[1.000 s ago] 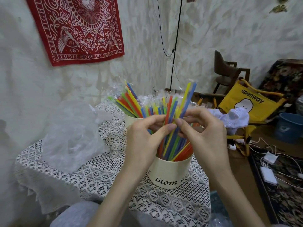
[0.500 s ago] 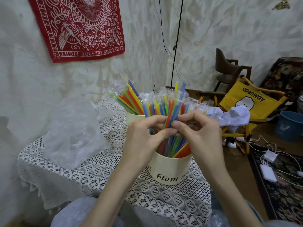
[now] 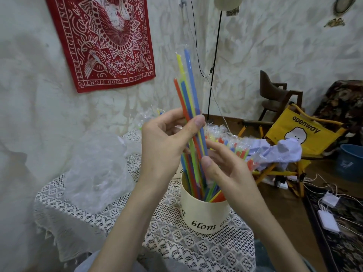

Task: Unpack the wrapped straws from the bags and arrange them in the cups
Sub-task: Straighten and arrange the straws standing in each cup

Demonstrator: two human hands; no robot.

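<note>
My forearms come in from six o'clock over the lace-covered worktop (image 3: 176, 244), and the cream cup (image 3: 204, 214) stands just ahead of them with loose straws leaning inside it. My right hand (image 3: 225, 169) is open beside the cup's mouth at three o'clock, its fingers relaxed against the lower part of the raised straws (image 3: 189, 91), thumb touching one; whether it truly pinches any I cannot tell. My left hand (image 3: 167, 142) at nine o'clock pinches that small bunch between thumb and fingers, lifted high above the cup and tilted toward eleven o'clock. The risk, I judge, is that the slick wrappers slide in so light a pinch and the bunch fans out or drops outside the rim, or its lower ends catch the leaning straws and tip the cup. Farther off, a second cup behind my hands is almost wholly hidden, and the heap of wrapped straws (image 3: 231, 140) at two o'clock blurs together. The crumpled clear bag (image 3: 94, 169) at nine o'clock may be empty; I cannot say.
</note>
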